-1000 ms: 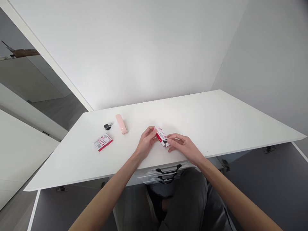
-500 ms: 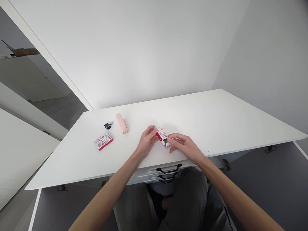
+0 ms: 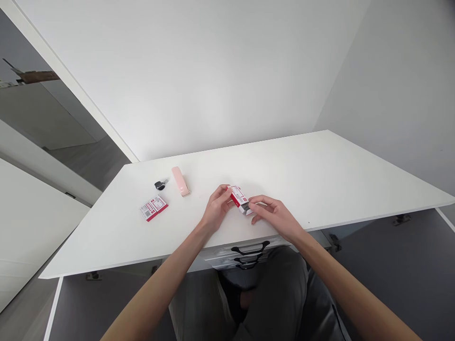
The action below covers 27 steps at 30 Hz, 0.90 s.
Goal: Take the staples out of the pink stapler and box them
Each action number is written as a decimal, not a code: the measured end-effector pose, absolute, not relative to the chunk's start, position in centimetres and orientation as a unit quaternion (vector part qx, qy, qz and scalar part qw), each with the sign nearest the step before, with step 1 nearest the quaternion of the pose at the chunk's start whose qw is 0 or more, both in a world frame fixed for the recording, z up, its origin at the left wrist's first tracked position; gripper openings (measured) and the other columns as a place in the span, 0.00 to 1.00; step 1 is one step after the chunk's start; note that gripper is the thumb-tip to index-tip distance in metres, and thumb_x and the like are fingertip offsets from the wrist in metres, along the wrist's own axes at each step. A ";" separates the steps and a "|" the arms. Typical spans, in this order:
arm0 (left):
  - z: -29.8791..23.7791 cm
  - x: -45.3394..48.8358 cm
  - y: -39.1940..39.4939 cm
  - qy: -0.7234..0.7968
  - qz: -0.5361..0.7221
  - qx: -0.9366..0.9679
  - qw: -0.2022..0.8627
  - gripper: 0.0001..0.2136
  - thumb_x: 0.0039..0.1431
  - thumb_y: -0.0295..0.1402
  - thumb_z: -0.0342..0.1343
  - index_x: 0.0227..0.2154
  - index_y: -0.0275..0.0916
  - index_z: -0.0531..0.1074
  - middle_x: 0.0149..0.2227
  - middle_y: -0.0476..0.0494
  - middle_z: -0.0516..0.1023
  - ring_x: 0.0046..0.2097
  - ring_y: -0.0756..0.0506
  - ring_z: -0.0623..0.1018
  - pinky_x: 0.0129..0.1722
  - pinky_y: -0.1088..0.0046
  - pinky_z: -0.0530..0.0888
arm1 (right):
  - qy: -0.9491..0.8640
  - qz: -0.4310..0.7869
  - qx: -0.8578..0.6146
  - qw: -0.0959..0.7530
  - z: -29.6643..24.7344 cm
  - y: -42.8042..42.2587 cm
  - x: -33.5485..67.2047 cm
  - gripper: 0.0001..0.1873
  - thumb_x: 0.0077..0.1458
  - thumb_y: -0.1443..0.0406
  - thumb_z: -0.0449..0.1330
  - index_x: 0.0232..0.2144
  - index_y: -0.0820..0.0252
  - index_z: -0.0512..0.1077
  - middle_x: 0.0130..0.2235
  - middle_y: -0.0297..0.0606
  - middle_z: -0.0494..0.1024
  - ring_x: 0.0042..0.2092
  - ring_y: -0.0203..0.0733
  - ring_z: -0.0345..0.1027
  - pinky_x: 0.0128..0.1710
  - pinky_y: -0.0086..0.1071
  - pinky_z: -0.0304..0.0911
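A small red-and-white cardboard box [image 3: 239, 196] is held low over the white desktop, its near right end open with something grey inside. My left hand [image 3: 217, 206] is closed around its far left end, thumb on the printed top. At the open end, the fingertips of my right hand [image 3: 267, 211] pinch its edge or flap; exactly what they grip is partly hidden. To the left lie a second red-and-white box [image 3: 154, 208], a pink stapler [image 3: 181, 181] and a small black staple remover [image 3: 160, 185] with metal jaws.
The white desk [image 3: 284, 173] meets a wall at the back. Below its front edge are drawers with black handles [image 3: 250, 247], close to my legs. Dark cabinet doors [image 3: 394, 270] stand open on both sides.
My right fingers have shifted slightly right at the box's open end, and a little more grey shows there. My left hand keeps its hold; the items on the left stay put.
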<state>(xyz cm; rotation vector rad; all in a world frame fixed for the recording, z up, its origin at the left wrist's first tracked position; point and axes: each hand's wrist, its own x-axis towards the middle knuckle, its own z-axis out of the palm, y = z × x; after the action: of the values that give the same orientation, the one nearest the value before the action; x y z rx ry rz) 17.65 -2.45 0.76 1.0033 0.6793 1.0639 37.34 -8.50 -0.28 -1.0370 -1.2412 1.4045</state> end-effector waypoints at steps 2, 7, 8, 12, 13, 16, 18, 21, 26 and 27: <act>0.8 17.7 -2.4 0.306 0.477 0.448 0.692 0.12 0.60 0.41 0.67 0.36 0.40 0.74 0.43 0.43 0.80 0.44 0.44 0.78 0.48 0.61 0.74 | -0.509 0.577 -0.421 0.481 -0.3 -8.5 37.4 0.19 0.56 0.46 0.68 0.40 0.54 0.79 0.48 0.39 0.82 0.34 0.42 0.76 0.45 0.44 0.74; 0.7 17.6 -2.4 0.307 0.480 0.441 0.693 0.12 0.59 0.41 0.68 0.37 0.40 0.74 0.43 0.43 0.80 0.45 0.43 0.79 0.50 0.61 0.74 | -0.514 0.575 -0.419 0.480 -0.3 -8.5 37.5 0.20 0.55 0.47 0.69 0.42 0.53 0.79 0.45 0.40 0.83 0.33 0.42 0.76 0.45 0.47 0.75; 0.7 17.6 -2.4 0.307 0.480 0.439 0.695 0.12 0.59 0.41 0.68 0.37 0.40 0.74 0.43 0.43 0.80 0.45 0.43 0.79 0.50 0.61 0.74 | -0.514 0.575 -0.421 0.477 -0.3 -8.5 37.6 0.20 0.56 0.47 0.68 0.42 0.53 0.78 0.44 0.39 0.83 0.32 0.42 0.76 0.46 0.47 0.74; 0.7 17.5 -2.3 0.306 0.484 0.421 0.703 0.10 0.60 0.39 0.67 0.36 0.40 0.74 0.43 0.43 0.80 0.45 0.44 0.79 0.52 0.61 0.73 | -0.506 0.579 -0.404 0.496 -0.3 -8.5 37.4 0.19 0.57 0.48 0.68 0.44 0.52 0.78 0.47 0.41 0.81 0.41 0.47 0.78 0.41 0.43 0.75; 0.8 17.5 -2.3 0.305 0.486 0.415 0.706 0.10 0.61 0.39 0.67 0.36 0.40 0.74 0.43 0.43 0.80 0.46 0.44 0.79 0.52 0.61 0.72 | -0.502 0.580 -0.397 0.504 -0.3 -8.5 37.3 0.19 0.57 0.49 0.69 0.44 0.52 0.77 0.49 0.42 0.80 0.43 0.48 0.78 0.39 0.42 0.75; 0.8 17.5 -2.3 0.300 0.490 0.403 0.713 0.10 0.60 0.38 0.67 0.37 0.39 0.74 0.43 0.43 0.80 0.47 0.43 0.79 0.53 0.61 0.72 | -0.485 0.587 -0.391 0.517 -0.3 -8.5 37.1 0.21 0.57 0.49 0.69 0.47 0.52 0.75 0.51 0.42 0.78 0.42 0.46 0.77 0.37 0.41 0.75; 0.8 17.5 -2.3 0.295 0.487 0.400 0.718 0.10 0.60 0.38 0.68 0.38 0.40 0.74 0.44 0.43 0.80 0.47 0.43 0.79 0.53 0.61 0.72 | -0.474 0.594 -0.395 0.516 -0.3 -8.5 37.1 0.22 0.57 0.49 0.68 0.48 0.52 0.74 0.47 0.41 0.79 0.40 0.44 0.76 0.37 0.41 0.75; 0.6 17.5 -2.3 0.288 0.475 0.404 0.727 0.12 0.59 0.38 0.68 0.40 0.41 0.73 0.46 0.42 0.81 0.47 0.42 0.80 0.53 0.59 0.73 | -0.470 0.597 -0.404 0.509 -0.1 -8.6 37.0 0.24 0.57 0.47 0.68 0.48 0.53 0.72 0.40 0.38 0.80 0.36 0.43 0.75 0.38 0.43 0.75; 0.4 17.4 -2.3 0.270 0.452 0.426 0.735 0.13 0.60 0.38 0.68 0.45 0.42 0.73 0.47 0.41 0.81 0.46 0.42 0.80 0.51 0.58 0.73 | -0.477 0.590 -0.414 0.504 -0.1 -8.6 36.9 0.24 0.57 0.46 0.68 0.47 0.54 0.72 0.35 0.35 0.80 0.31 0.40 0.73 0.38 0.42 0.73; 0.4 17.4 -2.3 0.269 0.449 0.429 0.736 0.14 0.61 0.38 0.67 0.46 0.43 0.74 0.47 0.41 0.81 0.46 0.42 0.80 0.51 0.58 0.73 | -0.478 0.588 -0.416 0.503 -0.1 -8.6 36.9 0.24 0.57 0.47 0.68 0.47 0.54 0.71 0.34 0.34 0.80 0.30 0.40 0.72 0.37 0.42 0.73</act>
<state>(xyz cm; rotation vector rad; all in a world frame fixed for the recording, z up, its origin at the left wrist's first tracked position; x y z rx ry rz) 17.40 -2.25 0.38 0.9427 0.5903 0.9874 36.93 -8.55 -0.08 -1.0040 -1.1549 1.4214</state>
